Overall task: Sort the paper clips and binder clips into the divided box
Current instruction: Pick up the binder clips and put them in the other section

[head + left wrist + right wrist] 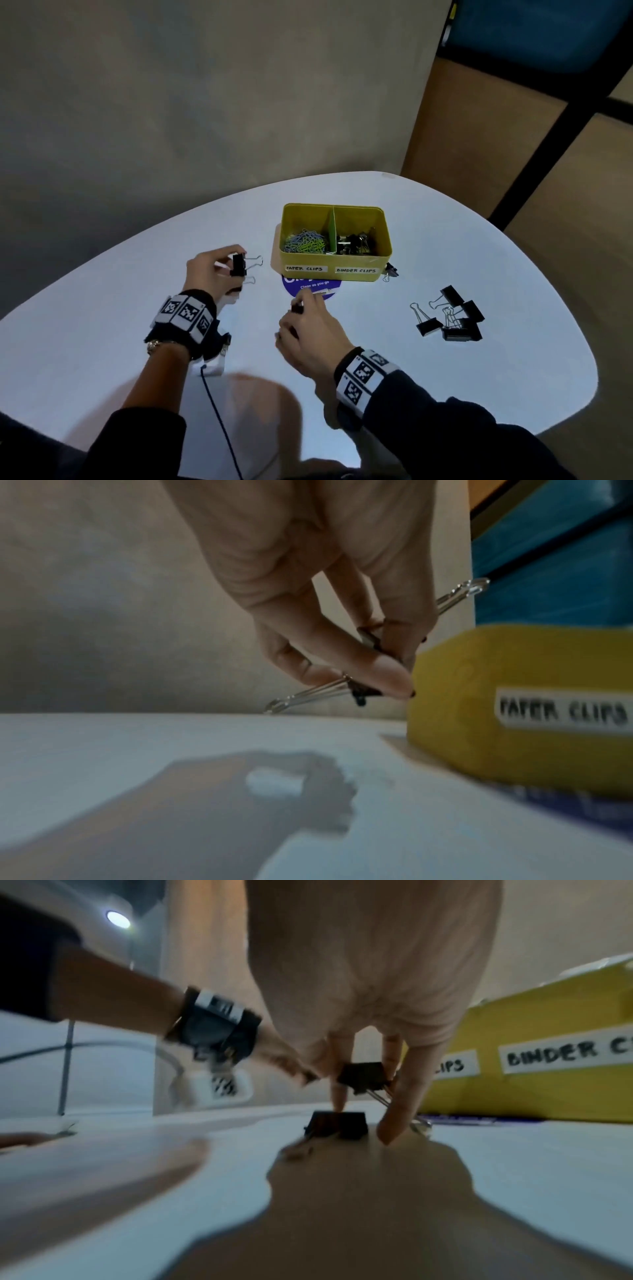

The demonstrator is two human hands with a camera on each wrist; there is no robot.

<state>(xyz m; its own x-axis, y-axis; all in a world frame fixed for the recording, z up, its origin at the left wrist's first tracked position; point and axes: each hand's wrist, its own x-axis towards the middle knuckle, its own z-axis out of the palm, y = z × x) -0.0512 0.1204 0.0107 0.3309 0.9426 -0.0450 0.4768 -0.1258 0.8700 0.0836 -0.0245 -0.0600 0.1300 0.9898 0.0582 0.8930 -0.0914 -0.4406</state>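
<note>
The yellow divided box [385,255] stands mid-table, labelled PAPER CLIPS and BINDER CLIPS. Coloured paper clips [305,242] fill its left compartment and black binder clips [354,241] its right one. My left hand [236,270] pinches a black binder clip [238,265] just left of the box, its wire handles sticking out [462,591]. My right hand [301,305], in front of the box, grips a second black binder clip [363,1076] between its fingers. A third clip [337,1123] lies on the table under a fingertip.
Several black binder clips [448,315] lie loose in a pile to the right of the box. One small clip [390,270] sits against the box's front right corner. A purple round sticker [308,286] shows under the box front. A dark cable [219,411] runs toward me.
</note>
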